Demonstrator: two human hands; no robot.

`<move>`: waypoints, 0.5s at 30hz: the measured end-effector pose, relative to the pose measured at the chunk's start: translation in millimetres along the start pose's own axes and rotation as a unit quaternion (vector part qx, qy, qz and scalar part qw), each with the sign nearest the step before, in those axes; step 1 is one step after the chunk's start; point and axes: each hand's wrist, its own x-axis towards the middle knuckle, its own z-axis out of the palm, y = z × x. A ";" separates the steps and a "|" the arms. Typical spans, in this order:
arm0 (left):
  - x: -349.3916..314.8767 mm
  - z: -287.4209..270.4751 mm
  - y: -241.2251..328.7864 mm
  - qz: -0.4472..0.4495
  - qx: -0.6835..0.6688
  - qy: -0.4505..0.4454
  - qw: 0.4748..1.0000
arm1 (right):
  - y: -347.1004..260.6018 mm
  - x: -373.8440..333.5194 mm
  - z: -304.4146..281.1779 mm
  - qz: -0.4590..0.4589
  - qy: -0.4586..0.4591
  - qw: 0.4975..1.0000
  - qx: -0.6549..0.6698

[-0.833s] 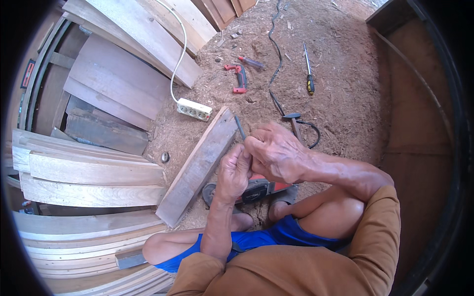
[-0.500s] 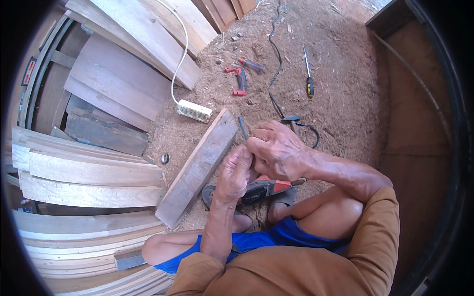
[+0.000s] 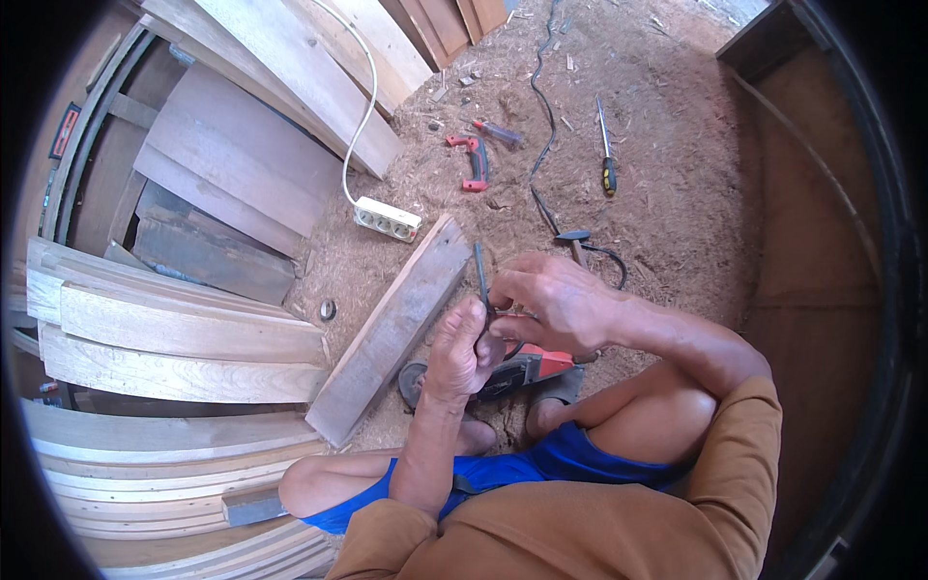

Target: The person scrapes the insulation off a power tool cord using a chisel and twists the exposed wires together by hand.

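My left hand point(image 3: 456, 356) is closed, its thumb raised against a thin grey rod point(image 3: 479, 266) that sticks up from the grip. Close beside it, my right hand point(image 3: 556, 304) bends its fingers toward the rod's lower part. A dark strip shows between its fingers, too small to make out. Below both hands, a red-and-black angle grinder point(image 3: 512, 375) lies near my legs, partly covered by my left hand and forearm. To the left of my hands, a thick wooden beam point(image 3: 391, 329) rests at a slant on the ground.
Beyond my hands lie a hammer point(image 3: 572, 236), a black cord point(image 3: 539, 116), a screwdriver point(image 3: 608, 172), a red-and-black handle piece point(image 3: 478, 162) and a clear tube point(image 3: 500, 133). A white power strip point(image 3: 386, 219) sits past the beam. Stacked boards point(image 3: 184, 333) fill the left side.
My right hand has shifted slightly down and its fingers have loosened from around the rod. The rod now stands more upright and more of it shows beside my left thumb.
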 end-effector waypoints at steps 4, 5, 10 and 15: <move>-0.4 -9.4 -4.6 0.046 0.109 -0.026 0.993 | 3.0 3.4 10.4 0.040 -0.035 0.998 -0.038; -0.6 -9.0 -5.4 0.060 0.138 -0.032 0.988 | 4.1 3.3 12.3 0.040 -0.036 0.998 -0.038; -1.0 -6.0 -7.4 0.051 0.116 -0.042 0.991 | 11.5 6.9 26.2 -0.047 0.032 0.996 -0.063; 1.0 -3.1 -4.4 0.043 0.061 -0.043 0.996 | 10.0 10.8 27.6 -0.080 0.075 0.986 -0.127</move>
